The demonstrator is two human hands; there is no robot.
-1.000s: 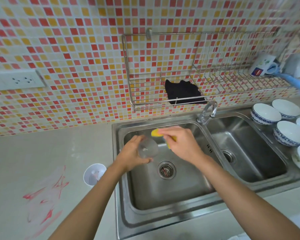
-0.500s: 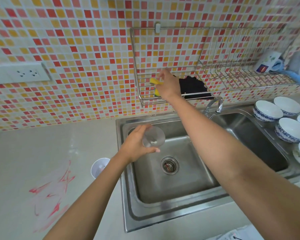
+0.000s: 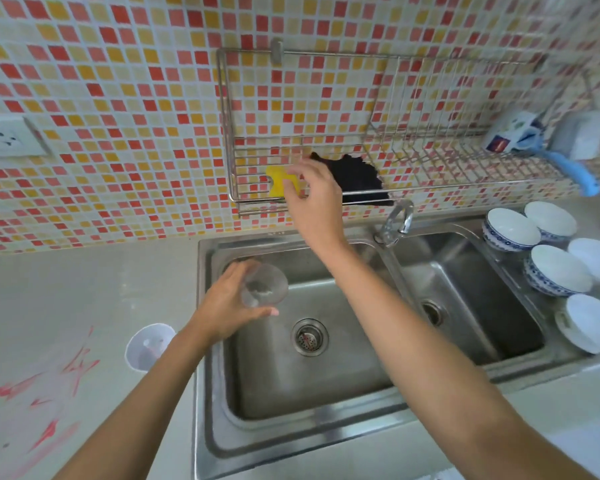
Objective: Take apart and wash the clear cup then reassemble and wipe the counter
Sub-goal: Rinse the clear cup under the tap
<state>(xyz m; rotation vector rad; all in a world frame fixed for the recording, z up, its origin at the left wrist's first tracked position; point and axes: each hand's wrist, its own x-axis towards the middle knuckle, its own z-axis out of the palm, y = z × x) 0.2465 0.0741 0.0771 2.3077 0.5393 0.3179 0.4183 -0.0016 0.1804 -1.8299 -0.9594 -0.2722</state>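
1. Two hands in view; your left hand (image 3: 227,306) holds the clear cup (image 3: 264,285) over the left basin of the sink (image 3: 208,341), fingers wrapped round the cup wall, cup tilted on its side with the mouth facing right.
2. Your right hand (image 3: 314,199) is up at the wire rack (image 3: 326,133) on the tiled wall; fingers loosely spread at the yellow sponge (image 3: 278,180); can't tell if they're pinching it or just touching.
3. Sponge sits in the rack's left end, just beside a black cloth (image 3: 355,176).
4. Cup's lid (image 3: 148,346) lies on the worktop (image 3: 84,289) left of the sink, apart from the cup.
5. Red smears (image 3: 45,386) on the worktop left of the lid.
6. Several white bowls (image 3: 555,268) stacked right of the sink; faucet (image 3: 397,221) between the basins.
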